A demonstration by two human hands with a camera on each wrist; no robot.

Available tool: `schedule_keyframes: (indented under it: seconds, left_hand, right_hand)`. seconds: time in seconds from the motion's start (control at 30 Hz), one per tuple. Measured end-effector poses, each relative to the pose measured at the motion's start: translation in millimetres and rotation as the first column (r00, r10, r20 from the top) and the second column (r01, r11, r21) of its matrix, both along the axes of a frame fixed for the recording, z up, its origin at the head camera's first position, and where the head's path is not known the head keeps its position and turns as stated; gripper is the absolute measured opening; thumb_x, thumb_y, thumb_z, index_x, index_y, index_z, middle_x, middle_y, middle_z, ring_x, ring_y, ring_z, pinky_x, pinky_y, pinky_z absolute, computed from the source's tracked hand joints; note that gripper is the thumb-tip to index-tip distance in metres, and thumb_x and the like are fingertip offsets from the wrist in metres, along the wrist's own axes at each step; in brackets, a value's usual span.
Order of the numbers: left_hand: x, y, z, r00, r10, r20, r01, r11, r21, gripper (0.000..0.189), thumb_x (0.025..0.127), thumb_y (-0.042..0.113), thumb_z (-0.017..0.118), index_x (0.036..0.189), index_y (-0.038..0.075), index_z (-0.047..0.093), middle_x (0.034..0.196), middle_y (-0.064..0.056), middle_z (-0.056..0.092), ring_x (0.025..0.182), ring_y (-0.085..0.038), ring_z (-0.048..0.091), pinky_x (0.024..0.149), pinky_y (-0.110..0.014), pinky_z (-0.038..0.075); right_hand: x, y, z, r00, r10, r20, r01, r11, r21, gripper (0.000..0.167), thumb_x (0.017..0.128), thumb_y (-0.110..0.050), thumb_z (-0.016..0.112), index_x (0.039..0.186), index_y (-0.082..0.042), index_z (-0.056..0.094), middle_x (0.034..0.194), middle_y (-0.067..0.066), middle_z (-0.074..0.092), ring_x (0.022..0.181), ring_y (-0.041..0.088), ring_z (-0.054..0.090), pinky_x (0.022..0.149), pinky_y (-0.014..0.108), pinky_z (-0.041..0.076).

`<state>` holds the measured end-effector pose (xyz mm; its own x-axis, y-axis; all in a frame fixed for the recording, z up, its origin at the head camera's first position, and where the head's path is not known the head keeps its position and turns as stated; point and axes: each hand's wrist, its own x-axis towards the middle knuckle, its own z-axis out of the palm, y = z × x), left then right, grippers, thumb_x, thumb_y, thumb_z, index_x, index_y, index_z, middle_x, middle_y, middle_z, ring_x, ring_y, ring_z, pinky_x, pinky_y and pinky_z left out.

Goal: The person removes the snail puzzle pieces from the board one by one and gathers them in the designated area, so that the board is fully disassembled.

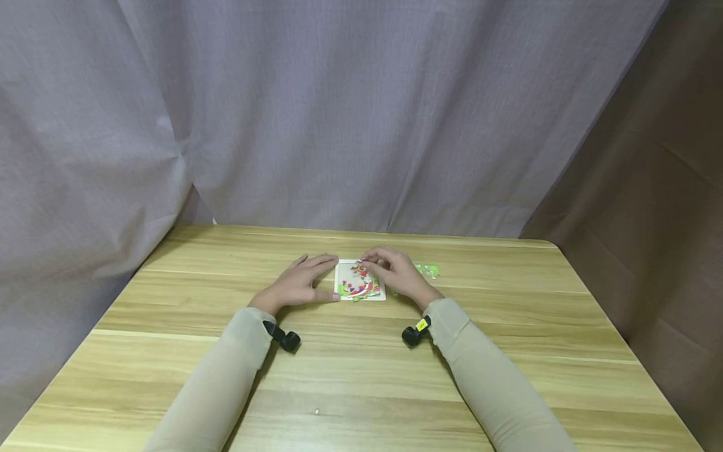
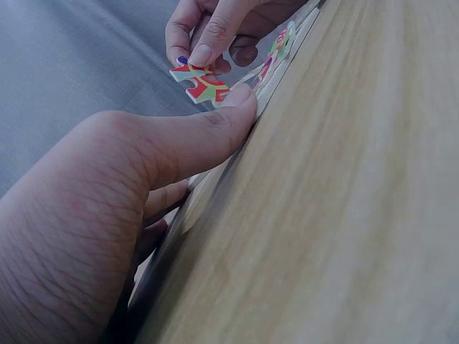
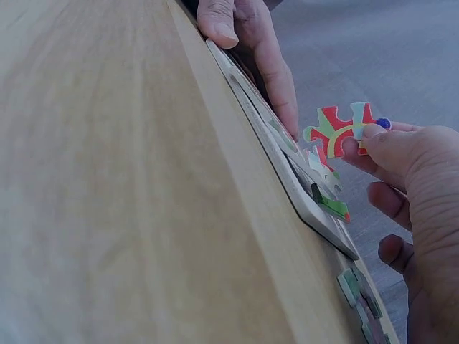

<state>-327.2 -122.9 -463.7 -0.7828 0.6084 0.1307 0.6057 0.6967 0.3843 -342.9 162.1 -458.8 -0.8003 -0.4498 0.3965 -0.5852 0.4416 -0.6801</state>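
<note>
A small jigsaw puzzle with a white-rimmed tray (image 1: 385,297) lies on the table, its lower part covered by colourful pieces in red, green and white. My right hand (image 1: 397,274) pinches a jigsaw piece (image 3: 336,134) between thumb and forefinger, held up over the tray; it is red, pale green and yellow with a blue tip. My left hand (image 1: 299,284) rests at the tray's left side, fingers stretched out, with thumb and fingertips at its rim. In the right wrist view, one loose piece (image 3: 331,206) tilts over the tray's near edge.
More green puzzle pieces (image 1: 428,271) lie on the wooden table (image 1: 361,376) just right of the tray, partly behind my right hand. A grey curtain (image 1: 316,113) hangs behind the table, and a brown one (image 1: 649,188) along the right side.
</note>
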Motion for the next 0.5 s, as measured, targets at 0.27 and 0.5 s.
schedule_keyframes:
  seconds: [0.27, 0.5]
  left_hand:
    - [1.6, 0.1, 0.6, 1.0, 0.0, 0.008, 0.0, 1.0, -0.012, 0.099, 0.083, 0.072, 0.062, 0.158, 0.014, 0.033, 0.163, -0.003, 0.031, 0.15, -0.021, 0.025, 0.124, -0.052, 0.004]
    - [0.7, 0.3, -0.4, 1.0, 0.0, 0.0, 0.0, 1.0, -0.023, 0.1, 0.083, 0.074, 0.06, 0.159, 0.015, 0.031, 0.164, -0.003, 0.03, 0.15, -0.02, 0.024, 0.124, -0.053, 0.004]
  right_hand:
    - [2.5, 10, 2.8, 0.999, -0.042, 0.02, 0.042, 0.999, 0.009, 0.017, 0.097, -0.032, 0.068, 0.111, -0.023, 0.073, 0.1, -0.012, 0.073, 0.075, 0.015, 0.061, 0.065, 0.03, 0.053]
    - [2.2, 27, 4.8, 0.996, -0.091, -0.015, 0.09, 0.996, -0.021, 0.018, 0.096, -0.032, 0.07, 0.111, -0.022, 0.073, 0.097, -0.012, 0.074, 0.066, 0.016, 0.055, 0.057, 0.027, 0.046]
